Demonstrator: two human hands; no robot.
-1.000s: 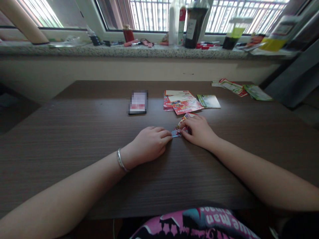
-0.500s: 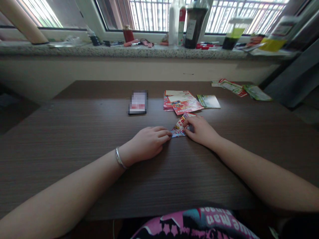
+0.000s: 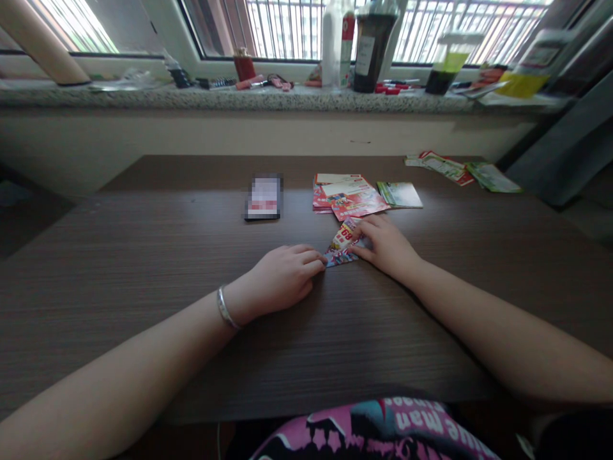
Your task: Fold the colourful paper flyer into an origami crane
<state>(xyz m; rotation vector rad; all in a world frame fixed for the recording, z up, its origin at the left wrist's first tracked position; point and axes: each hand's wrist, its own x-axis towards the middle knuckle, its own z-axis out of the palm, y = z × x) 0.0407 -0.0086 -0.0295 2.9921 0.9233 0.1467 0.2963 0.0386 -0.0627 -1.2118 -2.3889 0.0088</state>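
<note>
A small folded piece of colourful printed paper [image 3: 341, 246] lies on the dark wooden table [image 3: 143, 255] in front of me. My left hand [image 3: 282, 278], with a silver bracelet on the wrist, rests on the table with its fingers curled, and its fingertips press the paper's left corner. My right hand [image 3: 387, 246] lies over the paper's right side, with the fingers pressed down on the fold.
Behind the paper lie a stack of red printed leaflets [image 3: 347, 195], a green leaflet [image 3: 400, 194] and a phone [image 3: 263, 198]. More leaflets [image 3: 450, 167] sit at the far right. The stone windowsill [image 3: 191, 97] carries bottles [image 3: 371, 41] and small items.
My right hand has slid up and back along the paper, showing more of its printed face. My left hand has stayed pressed at the left corner.
</note>
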